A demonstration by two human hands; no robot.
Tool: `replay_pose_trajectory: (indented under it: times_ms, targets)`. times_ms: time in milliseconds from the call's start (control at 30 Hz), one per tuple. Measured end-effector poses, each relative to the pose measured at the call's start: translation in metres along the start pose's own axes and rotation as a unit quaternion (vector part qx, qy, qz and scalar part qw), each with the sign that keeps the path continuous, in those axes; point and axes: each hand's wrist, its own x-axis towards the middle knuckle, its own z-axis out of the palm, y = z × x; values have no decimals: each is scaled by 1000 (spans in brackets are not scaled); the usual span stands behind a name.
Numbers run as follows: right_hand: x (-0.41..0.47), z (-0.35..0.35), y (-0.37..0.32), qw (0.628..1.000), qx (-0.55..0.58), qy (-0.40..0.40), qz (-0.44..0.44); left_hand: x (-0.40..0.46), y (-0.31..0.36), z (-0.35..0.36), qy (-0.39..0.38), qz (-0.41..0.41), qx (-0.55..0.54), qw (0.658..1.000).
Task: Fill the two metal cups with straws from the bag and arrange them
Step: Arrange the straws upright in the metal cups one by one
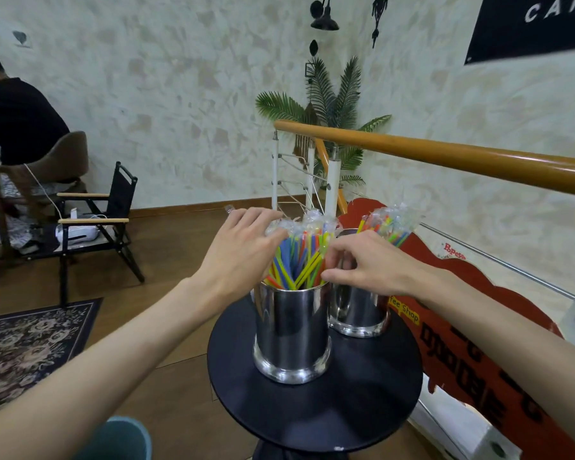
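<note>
Two shiny metal cups (292, 330) stand upright side by side, both packed with wrapped coloured straws (299, 257).

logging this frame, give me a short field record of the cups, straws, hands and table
surface: round black table
near cup: metal, upright, holds coloured wrapped straws
far cup: metal, upright, right of and behind the near one, also holds straws
left hand: fingers straight, resting against the near cup's straws
right hand: fingertips curled in on straws at the near cup's rim
bag: not visible
background: wooden handrail, folding chair
</note>
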Motion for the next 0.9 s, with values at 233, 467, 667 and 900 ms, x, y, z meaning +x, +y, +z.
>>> replay_pose_trajectory:
  times_ms: [233, 467, 667, 900]
  targets:
    - [1, -4, -5, 999, 25, -23, -18, 2, -4, 7, 22, 32, 15, 999]
    - [5, -17, 0, 998, 59, -24, -7, 4, 8, 9, -25, 41, -97, 994]
    - [9, -38, 6, 999, -40, -12, 33, 10, 18, 4, -137, -41, -56, 988]
    - [9, -33, 10, 997, -49, -21, 54, 23, 37, 2, -110, -89, -31, 989]
